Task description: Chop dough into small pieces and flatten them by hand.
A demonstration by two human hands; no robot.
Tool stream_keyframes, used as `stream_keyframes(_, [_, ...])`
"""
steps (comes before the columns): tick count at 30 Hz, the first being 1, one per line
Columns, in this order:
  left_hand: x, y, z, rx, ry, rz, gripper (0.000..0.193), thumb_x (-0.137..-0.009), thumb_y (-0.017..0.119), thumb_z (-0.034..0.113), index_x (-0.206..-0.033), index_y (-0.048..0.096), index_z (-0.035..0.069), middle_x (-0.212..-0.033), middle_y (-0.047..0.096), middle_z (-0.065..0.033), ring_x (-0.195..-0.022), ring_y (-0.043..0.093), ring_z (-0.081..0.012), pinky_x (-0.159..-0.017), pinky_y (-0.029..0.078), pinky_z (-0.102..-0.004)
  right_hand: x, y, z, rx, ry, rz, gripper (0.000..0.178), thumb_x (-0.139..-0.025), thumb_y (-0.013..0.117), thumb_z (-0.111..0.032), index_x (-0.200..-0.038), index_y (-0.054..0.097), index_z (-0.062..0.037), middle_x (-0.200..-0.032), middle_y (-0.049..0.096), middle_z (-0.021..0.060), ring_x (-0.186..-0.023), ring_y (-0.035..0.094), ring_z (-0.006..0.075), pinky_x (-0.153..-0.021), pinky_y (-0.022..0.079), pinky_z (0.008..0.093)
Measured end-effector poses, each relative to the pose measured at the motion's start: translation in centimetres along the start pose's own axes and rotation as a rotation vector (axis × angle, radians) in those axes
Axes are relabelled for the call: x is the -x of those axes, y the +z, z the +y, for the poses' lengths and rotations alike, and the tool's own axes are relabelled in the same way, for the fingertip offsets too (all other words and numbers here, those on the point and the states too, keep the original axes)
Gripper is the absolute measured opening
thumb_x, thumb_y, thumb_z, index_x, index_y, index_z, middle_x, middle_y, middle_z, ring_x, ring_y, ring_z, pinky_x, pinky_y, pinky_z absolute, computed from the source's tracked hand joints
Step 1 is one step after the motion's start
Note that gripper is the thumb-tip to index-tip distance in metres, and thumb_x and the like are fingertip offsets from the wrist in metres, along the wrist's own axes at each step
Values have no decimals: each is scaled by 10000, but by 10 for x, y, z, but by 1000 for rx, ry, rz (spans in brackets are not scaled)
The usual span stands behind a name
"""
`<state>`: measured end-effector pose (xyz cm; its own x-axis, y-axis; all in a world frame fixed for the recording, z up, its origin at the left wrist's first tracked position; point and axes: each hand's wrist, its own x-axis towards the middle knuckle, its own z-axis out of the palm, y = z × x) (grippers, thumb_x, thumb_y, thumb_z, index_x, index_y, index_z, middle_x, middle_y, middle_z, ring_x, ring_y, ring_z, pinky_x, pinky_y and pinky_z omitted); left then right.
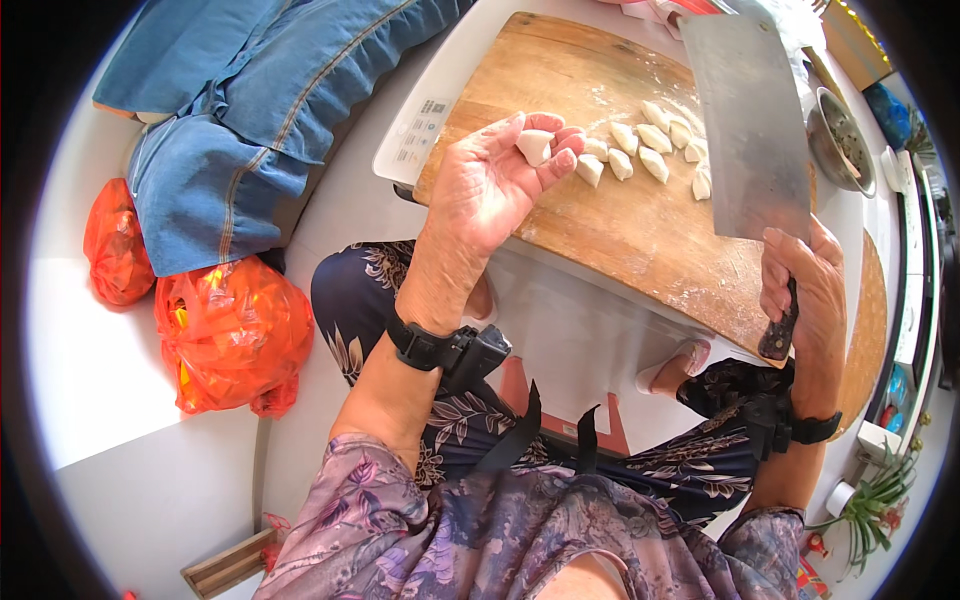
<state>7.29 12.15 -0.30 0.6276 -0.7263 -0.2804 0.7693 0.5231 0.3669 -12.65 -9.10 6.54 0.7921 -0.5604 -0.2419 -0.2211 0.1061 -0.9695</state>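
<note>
My left hand [485,190] is turned palm up over the left part of a wooden cutting board [630,235], its fingers curled around a small white dough piece [535,147]. Beyond its fingertips, several cut dough pieces [654,164] lie in a loose cluster on the floured wood. My right hand [820,285] grips the dark handle of a broad cleaver [750,130] at the board's right side. The blade stands raised and points away from me, hiding the board's far right part.
A metal bowl [840,140] with some filling stands right of the board. The board lies on a white table [405,130]. Blue denim cloth [225,170] covers something at left, with orange plastic bags [235,330] below it. A plant [875,510] is at lower right.
</note>
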Motion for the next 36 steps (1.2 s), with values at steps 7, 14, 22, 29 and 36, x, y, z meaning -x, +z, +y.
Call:
stream_keyframes(7, [-8, -9, -4, -198, 60, -179, 268, -981, 458, 84, -1107, 511, -147, -1015, 565, -214, -846, 557, -230, -720, 480, -318, 9, -29, 8, -31, -15, 80, 94, -886, 605, -87, -936, 562, -21, -557, 442, -33, -378, 367, 29, -332, 322, 177])
stream_keyframes(14, [-18, -10, -15, -554, 170, 3, 195, -957, 513, 35, -1048, 585, -121, -955, 590, -143, -772, 536, -169, -640, 439, -274, 15, -64, 4, 64, -71, 188, 92, -887, 594, -105, -848, 539, -41, -543, 440, -25, -400, 386, 46, -360, 308, 203])
stream_keyframes(22, [-17, -18, -22, -1005, 294, 152, 155, -951, 567, 81, -1004, 641, -45, -893, 634, -54, -711, 536, -81, -612, 440, -199, 3, -113, 20, 590, -282, 347, 157, -900, 529, -149, -861, 555, 2, -598, 527, 49, -472, 476, 121, -444, 403, 266])
stream_keyframes(29, [-21, -11, -29, -1282, 356, 178, 141, -946, 581, 102, -984, 648, -16, -768, 594, 0, -642, 481, -45, -569, 395, -178, -24, -126, 37, 1023, -432, 433, 199, -918, 494, -165, -953, 590, 6, -750, 654, 201, -724, 655, 380, -686, 503, 454])
stream_keyframes(36, [-16, -5, -20, -1506, 322, 347, 185, -909, 663, 169, -980, 655, -2, -758, 574, 25, -626, 481, -30, -531, 372, -174, -62, -131, 65, 1181, -449, 459, 241, -879, 570, -230, -1028, 592, -42, -939, 656, 183, -864, 630, 379, -758, 484, 439])
